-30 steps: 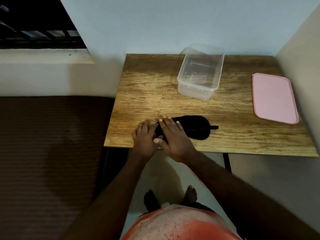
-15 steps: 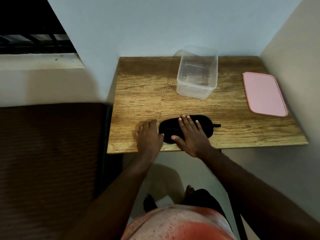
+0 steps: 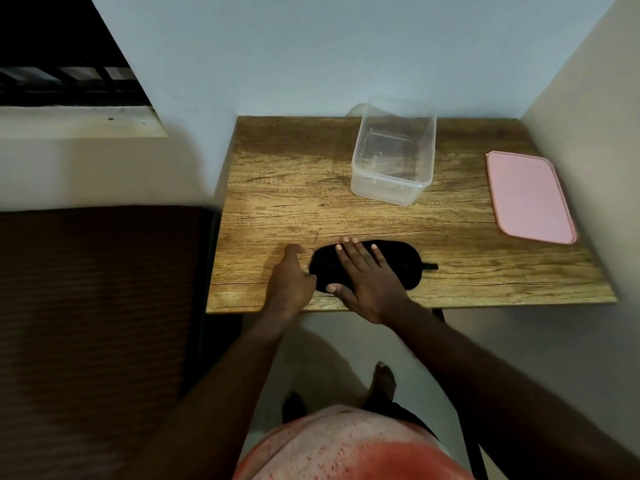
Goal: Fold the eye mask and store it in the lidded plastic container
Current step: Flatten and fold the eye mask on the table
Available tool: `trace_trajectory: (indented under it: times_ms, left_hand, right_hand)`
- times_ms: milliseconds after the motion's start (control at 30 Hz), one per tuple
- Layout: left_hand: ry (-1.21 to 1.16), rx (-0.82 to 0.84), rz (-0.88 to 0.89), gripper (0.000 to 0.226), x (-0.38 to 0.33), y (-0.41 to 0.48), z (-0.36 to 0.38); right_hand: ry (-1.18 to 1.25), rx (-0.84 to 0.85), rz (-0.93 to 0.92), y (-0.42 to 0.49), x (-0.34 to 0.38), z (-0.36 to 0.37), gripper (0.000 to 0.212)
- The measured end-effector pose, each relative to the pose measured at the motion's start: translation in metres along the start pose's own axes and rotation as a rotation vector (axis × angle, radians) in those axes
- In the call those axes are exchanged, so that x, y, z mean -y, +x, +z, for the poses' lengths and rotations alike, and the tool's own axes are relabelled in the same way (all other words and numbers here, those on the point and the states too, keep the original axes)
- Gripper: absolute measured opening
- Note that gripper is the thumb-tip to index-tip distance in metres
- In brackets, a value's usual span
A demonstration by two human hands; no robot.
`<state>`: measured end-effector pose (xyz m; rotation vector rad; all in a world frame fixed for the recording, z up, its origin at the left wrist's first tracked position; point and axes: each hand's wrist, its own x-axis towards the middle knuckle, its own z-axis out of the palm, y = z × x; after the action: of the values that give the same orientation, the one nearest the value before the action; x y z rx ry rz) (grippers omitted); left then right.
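- Count: one black eye mask (image 3: 403,270), one clear plastic container (image 3: 384,192), one pink lid (image 3: 530,197), two bare hands, all on one wooden table (image 3: 277,188).
- Container stood upright and uncovered at the table's far middle, nothing inside it.
- Lid lay flat on its own at the right edge, well apart from the container.
- Mask lay flat and unfolded along the near edge, a short strap end (image 3: 430,266) sticking out to the right.
- Right hand (image 3: 369,280) lay flat on the mask's left half, fingers straight and spread, palm down, holding nothing.
- Left hand (image 3: 289,280) rested on the table just beside the mask's left end, fingers relaxed, thumb at the mask's edge; couldn't tell if it actually touched the fabric.
- Mask's right half was uncovered, well short of the container.
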<state>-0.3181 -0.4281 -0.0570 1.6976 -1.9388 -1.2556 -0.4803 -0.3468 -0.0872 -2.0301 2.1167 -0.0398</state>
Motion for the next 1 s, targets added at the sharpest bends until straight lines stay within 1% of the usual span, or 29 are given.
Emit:
trace_trajectory:
  times_ms: [100, 200, 267, 300, 333, 367, 400, 433, 467, 500, 533, 600, 633, 700, 767, 800, 867, 933, 1000]
  left_hand:
    - [-0.06, 0.027, 0.017, 0.046, 0.003, -0.001, -0.005]
    - [-0.026, 0.053, 0.013, 0.039, 0.002, -0.002, -0.006]
    - [-0.023, 0.024, -0.015, 0.034, -0.003, 0.0, -0.004]
    - [-0.029, -0.016, -0.011, 0.032, -0.007, 0.001, -0.001]
    - [-0.028, -0.083, 0.031, 0.029, -0.011, 0.001, 0.003]
    - [-0.004, -0.169, 0.131, 0.025, -0.015, 0.002, 0.007]
    - [0.055, -0.247, 0.274, 0.022, -0.019, 0.003, 0.014]
    - [0.137, -0.288, 0.419, 0.022, -0.025, 0.005, 0.022]
    - [0.211, -0.288, 0.538, 0.024, -0.031, 0.007, 0.03]
    - [0.256, -0.235, 0.619, 0.026, -0.036, 0.011, 0.038]
    - [0.289, -0.151, 0.664, 0.03, -0.038, 0.014, 0.045]
    - [0.347, 0.02, 0.692, 0.036, -0.036, 0.019, 0.056]
    - [0.394, 0.077, 0.691, 0.04, -0.03, 0.021, 0.059]
    - [0.525, 0.108, 0.693, 0.049, -0.016, 0.024, 0.064]
    - [0.635, 0.121, 0.705, 0.055, -0.01, 0.025, 0.065]
    - [0.667, 0.134, 0.713, 0.056, -0.01, 0.026, 0.065]
    - [0.709, 0.15, 0.726, 0.058, -0.012, 0.026, 0.064]
    - [0.735, 0.145, 0.734, 0.058, -0.011, 0.026, 0.064]
    - [0.759, 0.143, 0.727, 0.061, -0.011, 0.026, 0.065]
  right_hand:
    - [-0.013, -0.035, 0.072, -0.013, -0.02, -0.001, 0.087]
    - [-0.014, -0.013, 0.103, -0.019, -0.032, -0.004, 0.089]
    - [-0.002, 0.002, 0.093, -0.017, -0.033, -0.003, 0.09]
    - [0.006, 0.001, 0.092, -0.016, -0.033, -0.003, 0.089]
    - [0.014, -0.007, 0.093, -0.016, -0.033, -0.002, 0.089]
    - [0.019, -0.014, 0.091, -0.016, -0.033, -0.001, 0.089]
    - [0.025, -0.015, 0.09, -0.016, -0.034, -0.001, 0.089]
    - [0.03, -0.01, 0.091, -0.016, -0.035, -0.001, 0.089]
    - [0.034, -0.005, 0.093, -0.016, -0.035, -0.001, 0.09]
    - [0.037, -0.003, 0.094, -0.016, -0.035, -0.001, 0.091]
    - [0.039, -0.001, 0.09, -0.016, -0.036, -0.001, 0.093]
    - [0.053, 0.013, 0.07, -0.017, -0.039, -0.002, 0.094]
    - [0.07, 0.02, 0.054, -0.017, -0.042, -0.004, 0.091]
    - [0.128, 0.026, 0.014, -0.02, -0.051, -0.01, 0.081]
    - [0.221, -0.02, 0.016, -0.027, -0.064, -0.018, 0.069]
    - [0.265, -0.079, 0.042, -0.032, -0.071, -0.021, 0.062]
    - [0.351, -0.186, 0.153, -0.044, -0.089, -0.023, 0.048]
    - [0.421, -0.203, 0.267, -0.053, -0.102, -0.023, 0.044]
    - [0.464, -0.181, 0.333, -0.055, -0.108, -0.026, 0.04]
